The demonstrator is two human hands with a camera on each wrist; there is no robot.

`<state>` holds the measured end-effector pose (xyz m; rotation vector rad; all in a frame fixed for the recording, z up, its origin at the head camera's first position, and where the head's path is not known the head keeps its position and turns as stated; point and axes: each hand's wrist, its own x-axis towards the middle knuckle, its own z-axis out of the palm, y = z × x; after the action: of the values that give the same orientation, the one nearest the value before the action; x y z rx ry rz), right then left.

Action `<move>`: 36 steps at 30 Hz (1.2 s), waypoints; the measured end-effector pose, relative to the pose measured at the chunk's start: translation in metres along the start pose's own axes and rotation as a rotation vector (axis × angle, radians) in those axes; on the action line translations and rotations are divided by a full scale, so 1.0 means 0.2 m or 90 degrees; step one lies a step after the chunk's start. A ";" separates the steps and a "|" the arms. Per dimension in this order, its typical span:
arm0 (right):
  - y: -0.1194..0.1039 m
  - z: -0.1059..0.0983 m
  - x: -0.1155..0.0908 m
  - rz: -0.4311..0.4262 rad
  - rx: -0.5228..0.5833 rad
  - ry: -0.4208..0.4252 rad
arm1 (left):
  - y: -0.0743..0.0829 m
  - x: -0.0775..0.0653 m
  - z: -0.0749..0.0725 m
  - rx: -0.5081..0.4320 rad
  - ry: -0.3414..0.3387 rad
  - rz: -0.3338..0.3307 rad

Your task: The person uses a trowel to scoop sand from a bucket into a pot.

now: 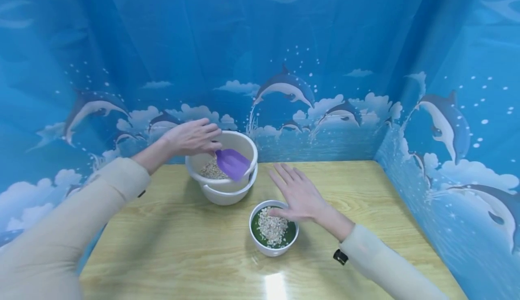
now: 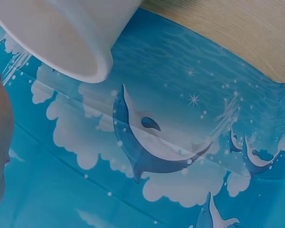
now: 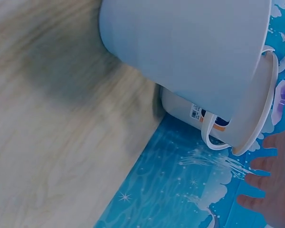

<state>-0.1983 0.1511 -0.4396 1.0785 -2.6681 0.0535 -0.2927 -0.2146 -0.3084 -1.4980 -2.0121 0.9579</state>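
My left hand [image 1: 191,136] is above the rim of a white bucket [image 1: 222,197] and grips a purple scoop [image 1: 233,164] by its handle. The scoop's blade slants down over the bucket's right side. Pale granules [image 1: 213,170] lie inside the bucket. Nearer to me on the table is a small white bowl [image 1: 271,251]; its inside is green, with a heap of similar pale granules [image 1: 270,228]. My right hand [image 1: 299,197], fingers straight and spread, is over the bowl's right rim, thumb overlapping the heap in the head view. It holds nothing.
A wood-grain table [image 1: 170,255] carries both containers. Blue curtains [image 1: 227,43] printed with dolphins enclose its back and sides. The bucket's white handle [image 3: 211,135] hangs along its side, close to a printed label [image 3: 195,111]. A bright reflection shows at the table's front.
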 end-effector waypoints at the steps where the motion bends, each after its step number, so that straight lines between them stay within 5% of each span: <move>1: 0.00 0.00 0.01 0.000 0.002 0.001 | 0.00 0.00 0.00 0.005 -0.003 -0.004; 20: 0.05 -0.08 0.29 0.009 -0.034 -0.048 | -0.08 -0.05 0.04 -0.006 -0.056 -0.071; 36: 0.04 -0.08 0.47 0.022 -0.073 -0.082 | -0.09 -0.06 0.10 -0.107 -0.086 -0.111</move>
<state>-0.2650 0.0958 -0.4007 1.0315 -2.7650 -0.1665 -0.3143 -0.2351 -0.3061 -1.3437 -2.3278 0.8572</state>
